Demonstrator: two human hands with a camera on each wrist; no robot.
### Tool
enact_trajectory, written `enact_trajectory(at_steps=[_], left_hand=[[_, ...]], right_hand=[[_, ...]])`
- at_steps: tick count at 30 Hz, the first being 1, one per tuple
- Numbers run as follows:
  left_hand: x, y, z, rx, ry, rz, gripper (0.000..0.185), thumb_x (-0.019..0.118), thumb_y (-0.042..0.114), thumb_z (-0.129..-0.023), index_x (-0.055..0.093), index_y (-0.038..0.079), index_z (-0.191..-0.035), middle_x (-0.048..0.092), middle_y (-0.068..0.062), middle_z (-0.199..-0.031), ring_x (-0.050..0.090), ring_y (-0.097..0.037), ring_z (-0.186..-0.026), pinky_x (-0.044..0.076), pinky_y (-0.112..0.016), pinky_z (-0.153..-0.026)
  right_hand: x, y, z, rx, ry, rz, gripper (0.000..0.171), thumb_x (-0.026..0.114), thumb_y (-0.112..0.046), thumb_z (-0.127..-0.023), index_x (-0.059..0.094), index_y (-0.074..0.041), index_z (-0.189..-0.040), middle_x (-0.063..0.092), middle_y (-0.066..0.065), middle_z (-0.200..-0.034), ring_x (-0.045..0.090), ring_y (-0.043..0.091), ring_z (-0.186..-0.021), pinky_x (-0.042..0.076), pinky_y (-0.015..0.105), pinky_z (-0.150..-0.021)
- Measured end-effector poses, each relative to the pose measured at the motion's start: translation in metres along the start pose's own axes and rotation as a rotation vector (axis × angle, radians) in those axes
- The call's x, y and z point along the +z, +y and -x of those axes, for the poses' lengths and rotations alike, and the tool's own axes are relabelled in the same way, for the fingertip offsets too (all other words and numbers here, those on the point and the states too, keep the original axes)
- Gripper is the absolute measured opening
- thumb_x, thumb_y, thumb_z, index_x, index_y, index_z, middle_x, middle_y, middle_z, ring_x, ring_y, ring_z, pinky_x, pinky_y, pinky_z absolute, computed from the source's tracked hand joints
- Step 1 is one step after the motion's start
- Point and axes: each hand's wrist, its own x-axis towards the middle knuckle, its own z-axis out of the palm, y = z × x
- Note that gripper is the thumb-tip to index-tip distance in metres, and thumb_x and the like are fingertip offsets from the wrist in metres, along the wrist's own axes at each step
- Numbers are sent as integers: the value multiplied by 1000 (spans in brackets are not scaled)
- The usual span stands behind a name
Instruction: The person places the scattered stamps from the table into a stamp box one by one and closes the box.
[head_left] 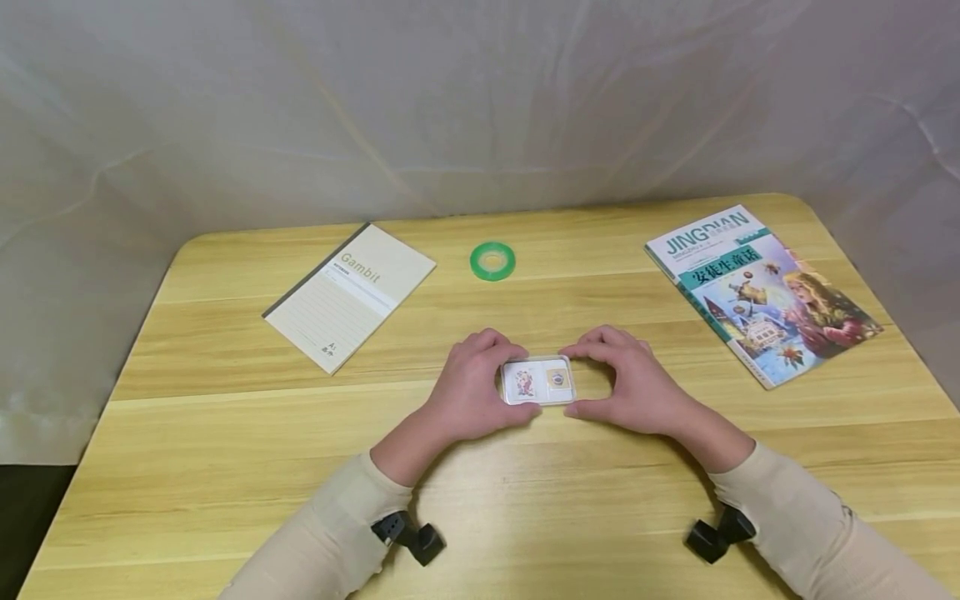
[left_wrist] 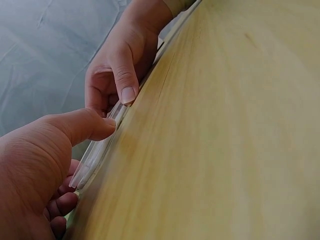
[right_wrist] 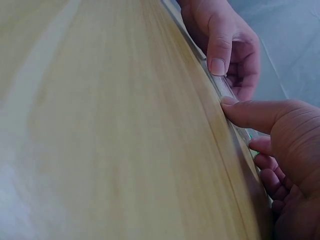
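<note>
A clear plastic case [head_left: 537, 382] is held flat on the table [head_left: 225, 433].
It is pinched at its ends by the left hand [head_left: 468, 385] and right hand [head_left: 637, 383].

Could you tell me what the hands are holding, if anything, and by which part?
Both hands hold a small clear case flat on the table: the left hand pinches its left end, the right hand its right end.
</note>
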Motion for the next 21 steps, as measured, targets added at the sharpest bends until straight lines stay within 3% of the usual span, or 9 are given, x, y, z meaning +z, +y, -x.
enact_trajectory(at_steps=[21], left_hand=[[-1, 0, -1, -15, -25, -7, 61, 89, 43, -66, 71, 11, -115, 59, 1, -106, 53, -15, -96, 38, -38, -89]], right_hand=[[1, 0, -1, 24, 0, 9, 63, 92, -44, -70, 70, -19, -124, 55, -4, -113, 51, 19, -106, 31, 48, -92]])
